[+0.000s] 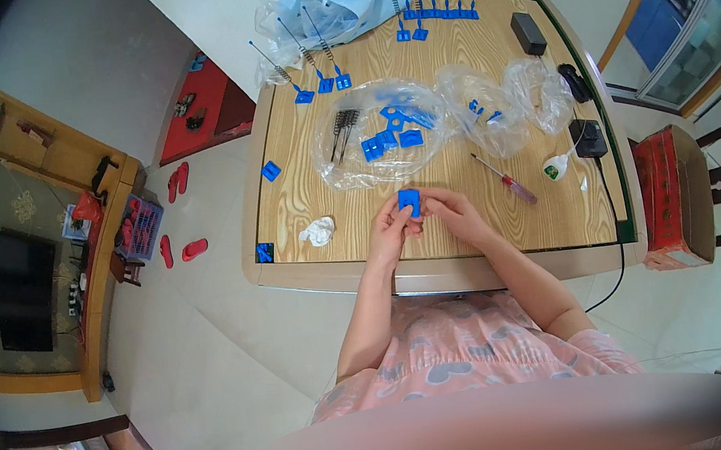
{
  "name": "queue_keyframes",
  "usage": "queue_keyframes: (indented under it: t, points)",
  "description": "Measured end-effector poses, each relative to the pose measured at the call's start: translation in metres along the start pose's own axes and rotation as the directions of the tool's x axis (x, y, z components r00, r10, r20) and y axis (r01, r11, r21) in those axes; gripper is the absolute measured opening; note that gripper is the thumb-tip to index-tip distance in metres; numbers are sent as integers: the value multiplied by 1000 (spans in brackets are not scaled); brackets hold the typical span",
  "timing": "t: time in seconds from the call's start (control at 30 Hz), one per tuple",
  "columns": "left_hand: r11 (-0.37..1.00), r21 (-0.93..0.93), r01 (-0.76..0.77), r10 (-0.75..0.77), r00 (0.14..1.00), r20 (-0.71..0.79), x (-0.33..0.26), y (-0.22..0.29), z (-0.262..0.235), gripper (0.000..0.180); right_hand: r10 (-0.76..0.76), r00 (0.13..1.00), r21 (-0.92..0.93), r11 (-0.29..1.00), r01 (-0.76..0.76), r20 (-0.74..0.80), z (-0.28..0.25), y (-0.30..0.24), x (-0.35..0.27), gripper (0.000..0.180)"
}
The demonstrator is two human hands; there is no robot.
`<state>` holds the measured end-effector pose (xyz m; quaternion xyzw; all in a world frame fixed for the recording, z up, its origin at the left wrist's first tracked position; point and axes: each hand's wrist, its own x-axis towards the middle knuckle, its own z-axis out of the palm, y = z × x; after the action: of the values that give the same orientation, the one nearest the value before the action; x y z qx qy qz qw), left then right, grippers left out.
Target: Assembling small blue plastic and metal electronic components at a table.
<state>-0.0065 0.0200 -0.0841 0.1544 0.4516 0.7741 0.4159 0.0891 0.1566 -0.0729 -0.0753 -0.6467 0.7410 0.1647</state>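
Note:
Near the front middle of the table, a small blue square plastic piece (409, 202) is held up between my hands. My left hand (390, 230) pinches it, with the thumb across its lower front. At the piece's right edge, my right hand (456, 215) has its fingers curled in and closed on it; their tips are partly hidden. Beyond my hands, a clear plastic bag (345, 173) lies spread out with loose blue pieces (386, 143) and several thin black spring-like rods (343, 128) on it. A red-handled screwdriver (513, 187) lies to the right of my right hand.
Blue-based spring stands (325, 84) rise at the back left, more (441, 14) at the back. A pale blue bag (342, 2) sits behind. Crumpled tissue (317, 231) lies left; clear bags (484, 115), a black box (528, 33) and a black adapter with cable (588, 139) lie right.

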Motion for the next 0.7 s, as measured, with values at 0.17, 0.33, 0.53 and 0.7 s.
queue_keyframes:
  t: [0.17,0.33,0.53,0.7]
  points:
    - [987,139,-85,84,996,16,5,-13,1,37,-33,999,72,997,34,-21,3,4,-4,22]
    - [948,297,-115,117,993,14,3,-21,4,38,0,998,5,1000,0,-67,-3,14,-2,15]
    - [937,334,-106,106,994,18,4,-17,12,41,-39,994,22,999,42,-98,-6,23,-1,8]
    - [915,392,-98,103,995,9,8,-16,17,44,-42,987,11,999,44,-156,-7,17,-1,7]
